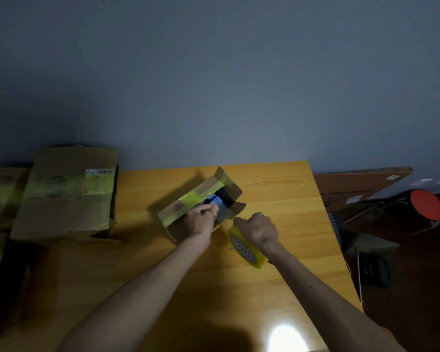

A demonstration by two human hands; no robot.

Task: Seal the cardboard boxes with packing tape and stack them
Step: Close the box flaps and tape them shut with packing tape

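Note:
A small cardboard box (188, 199) with yellow tape strips lies tilted in the middle of the wooden table (277, 199). Its right-hand flaps stand open, and a dark blue thing shows inside. My left hand (201, 219) rests on the box top with its fingers curled at the flap edge, pinching what looks like the tape end. My right hand (259, 229) grips a yellow roll of packing tape (244, 247) just right of the box, low over the table.
A bigger taped cardboard box (66, 191) stands at the back left against the wall, with more cartons (0, 194) at the left edge. Off the table's right edge are a red stool (427, 204), a flat brown board (353, 184) and dark gear on the floor.

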